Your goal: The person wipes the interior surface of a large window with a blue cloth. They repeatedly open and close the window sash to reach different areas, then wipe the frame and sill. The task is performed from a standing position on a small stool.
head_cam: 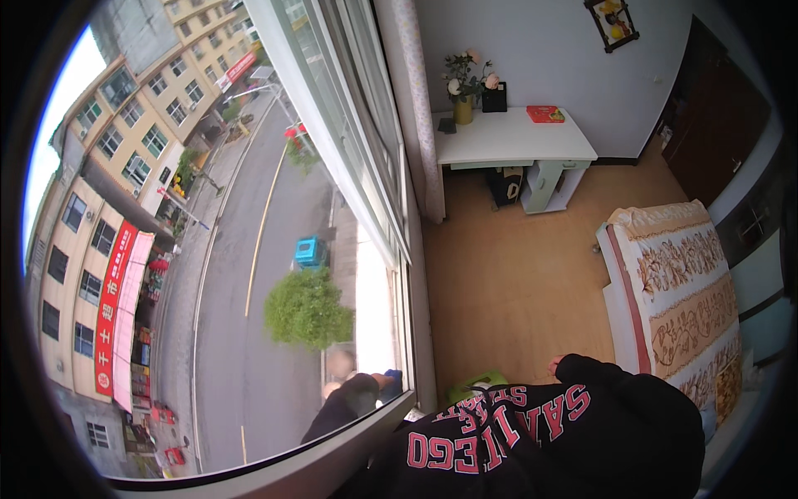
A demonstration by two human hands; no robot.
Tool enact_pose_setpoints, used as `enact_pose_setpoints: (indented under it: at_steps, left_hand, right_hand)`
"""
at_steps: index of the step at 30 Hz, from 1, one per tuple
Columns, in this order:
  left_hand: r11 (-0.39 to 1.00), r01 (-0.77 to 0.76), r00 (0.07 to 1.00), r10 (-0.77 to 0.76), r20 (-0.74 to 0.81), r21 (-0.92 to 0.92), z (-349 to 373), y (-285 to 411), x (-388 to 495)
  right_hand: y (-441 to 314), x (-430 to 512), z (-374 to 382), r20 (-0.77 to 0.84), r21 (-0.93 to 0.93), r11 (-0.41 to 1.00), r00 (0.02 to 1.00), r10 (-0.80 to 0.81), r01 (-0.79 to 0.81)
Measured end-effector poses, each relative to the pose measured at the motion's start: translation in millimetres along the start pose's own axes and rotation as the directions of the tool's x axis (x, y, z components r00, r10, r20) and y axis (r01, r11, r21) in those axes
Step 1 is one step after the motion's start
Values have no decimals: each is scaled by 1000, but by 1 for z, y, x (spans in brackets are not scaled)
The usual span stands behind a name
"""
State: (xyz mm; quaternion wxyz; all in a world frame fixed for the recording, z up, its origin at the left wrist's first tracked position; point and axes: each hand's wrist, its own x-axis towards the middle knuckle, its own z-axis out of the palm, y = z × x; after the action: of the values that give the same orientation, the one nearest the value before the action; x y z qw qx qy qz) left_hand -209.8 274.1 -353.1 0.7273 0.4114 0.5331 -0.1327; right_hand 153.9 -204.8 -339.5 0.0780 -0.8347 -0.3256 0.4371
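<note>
A black sleeve shows beyond the white window frame (262,465) at the lower left, and my left hand (381,379) emerges from it. That hand is closed on a dark blue cloth (392,384) near the window's corner, by the bright sill (374,312). The frame hides the rest of this arm. My right hand (554,364) is at the edge of my other sleeve, above the wooden floor (517,293). Only part of it shows, and its fingers are too small to make out. Under it to the left, a green plastic object (480,383) is partly covered by my black hoodie (536,436).
Tall window sashes (349,125) stand beside a curtain (419,93). A white desk (511,137) bears a flower vase (462,110) and a red box (545,114). At right is a bed (686,299). Outside, far below, lie a street (237,249) and a tree (308,309).
</note>
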Motion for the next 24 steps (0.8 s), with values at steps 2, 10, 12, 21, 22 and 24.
enact_pose_setpoints:
  at_steps: [2, 10, 12, 21, 22, 24]
  left_hand:
    - [995, -47, 995, 54, 79, -92, -15, -1, -33]
    - [545, -592, 604, 788, 120, -594, -23, 165, -301]
    - [562, -677, 628, 778, 26, -474, -10, 197, -378]
    - [567, -645, 474, 823, -312, 513, 66, 204, -459]
    - [684, -630, 663, 720, -204, 368, 63, 199, -441]
    - [875, -459, 880, 472, 58, -151, 51, 181, -402]
  right_hand:
    - [1, 10, 6, -5, 32, 999, 1000, 0, 0]
    - [21, 44, 10, 23, 404, 913, 998, -67, 52]
    - [31, 48, 8, 59, 493, 868, 993, -102, 59]
    - [81, 46, 25, 292, 392, 832, 911, 291, -391]
    - [92, 48, 29, 306, 361, 829, 894, 328, -428]
    - [118, 53, 37, 301, 373, 827, 898, 322, -421]
